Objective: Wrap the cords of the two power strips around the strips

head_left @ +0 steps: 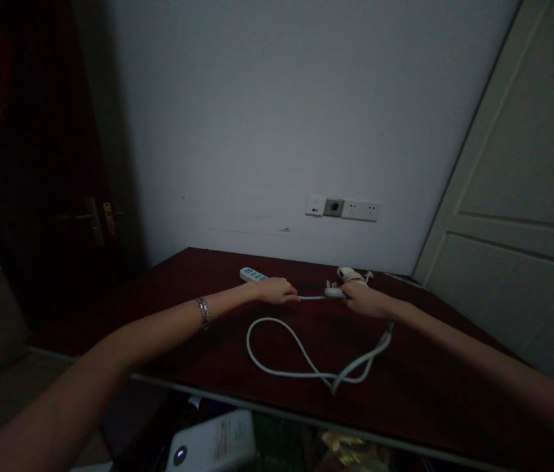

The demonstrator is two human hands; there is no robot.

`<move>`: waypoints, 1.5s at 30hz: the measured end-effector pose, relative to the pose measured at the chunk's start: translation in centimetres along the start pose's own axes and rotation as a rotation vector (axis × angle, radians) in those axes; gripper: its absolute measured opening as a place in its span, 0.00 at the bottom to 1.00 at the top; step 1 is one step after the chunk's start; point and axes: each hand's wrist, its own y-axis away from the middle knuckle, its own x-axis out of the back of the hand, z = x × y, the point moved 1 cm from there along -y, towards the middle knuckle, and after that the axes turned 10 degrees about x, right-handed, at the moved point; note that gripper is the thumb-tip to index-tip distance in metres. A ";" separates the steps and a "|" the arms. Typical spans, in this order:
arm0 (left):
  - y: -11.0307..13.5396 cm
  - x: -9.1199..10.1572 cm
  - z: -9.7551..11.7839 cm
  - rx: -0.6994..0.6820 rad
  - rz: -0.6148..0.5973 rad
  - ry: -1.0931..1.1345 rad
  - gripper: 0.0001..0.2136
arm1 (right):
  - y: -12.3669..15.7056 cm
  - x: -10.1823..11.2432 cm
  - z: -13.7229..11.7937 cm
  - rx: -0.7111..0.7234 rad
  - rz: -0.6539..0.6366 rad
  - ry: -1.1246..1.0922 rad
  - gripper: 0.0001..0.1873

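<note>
My left hand (pixel 277 290) is closed around a stretch of white power cord (pixel 312 298) near the power strip (pixel 252 275), whose far end with blue-green sockets shows beyond the fingers. My right hand (pixel 364 298) grips the white plug (pixel 334 292), its prongs pointing up and away from me. Between the two hands the cord runs nearly straight. The rest of it lies in loose loops on the dark red tabletop (pixel 198 347), close to the front edge. Behind my right hand sits a bundled white cord (pixel 353 274), partly hidden by the fingers.
A wall socket panel (pixel 343 208) is set above the table's back edge. Below the front edge are a white box-shaped device (pixel 212 442) with a small lit display and a gold crinkled wrapper (pixel 350 449). A dark door (pixel 35 164) stands left, a pale panelled door (pixel 517 196) right.
</note>
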 end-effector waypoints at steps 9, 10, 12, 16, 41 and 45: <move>-0.1 -1.4 0.1 -0.026 -0.038 -0.015 0.16 | 0.3 -0.8 -0.7 0.027 -0.094 0.067 0.12; 0.0 -1.5 0.1 -0.022 -0.052 -0.015 0.15 | 0.3 -1.0 -0.9 0.023 -0.100 0.076 0.12; 0.2 -1.8 0.3 -0.022 -0.074 -0.009 0.15 | 0.4 -1.5 -1.3 0.014 -0.110 0.095 0.13; 0.9 -2.5 0.5 -0.005 -0.101 0.018 0.15 | 0.8 -2.1 -1.6 0.005 -0.119 0.115 0.13; -2.7 -4.0 -11.6 0.506 -0.071 -0.186 0.29 | 2.4 2.7 2.3 0.008 0.303 -0.133 0.12; -2.0 -2.7 -12.6 0.442 -0.065 -0.203 0.24 | 2.6 4.8 4.4 -0.056 0.523 -0.173 0.15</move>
